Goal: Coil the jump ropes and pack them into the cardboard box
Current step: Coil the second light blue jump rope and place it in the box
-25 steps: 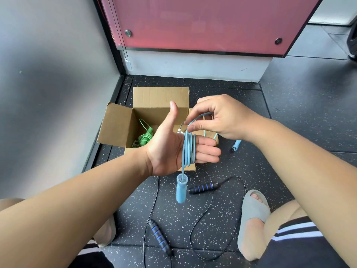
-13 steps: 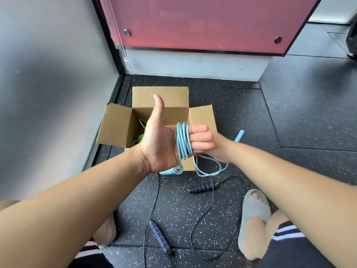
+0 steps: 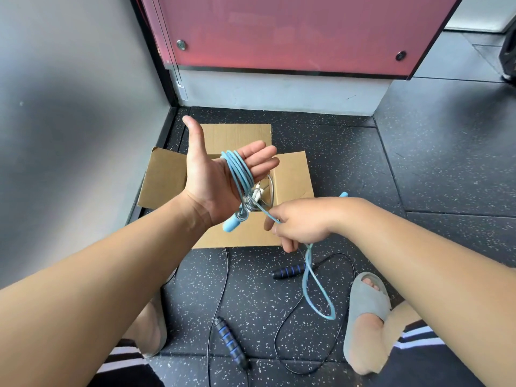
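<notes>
1. Change: half a sec ago the right hand (image 3: 301, 223) was tucked behind the left hand (image 3: 212, 180). Now it's out front & lower, over the near flap of the cardboard box (image 3: 164, 177), drawing a strand off the coil.
2. Left fingers (image 3: 259, 155) were folded over the turns; now they're straight.
3. My read: another turn is going round. The blue jump rope (image 3: 240, 174) is mostly coiled, not yet packed. A slack loop (image 3: 307, 258) still hangs below the right hand, w/ the far handle (image 3: 344, 194) behind that wrist.
4. Left hand: palm up, thumb up, fingers straight & slightly apart, gripping nothing. The coil sits round them; the near handle (image 3: 231, 223) dangles under the palm.
5. Right hand: thumb + forefinger pinched together on the strand, other fingers loose.
6. Blue rope is in the air above the box. The black jump rope (image 3: 290, 270) lies on the floor (image 3: 418, 163), uncoiled. A pale rope (image 3: 258, 192) shows inside the box.
</notes>
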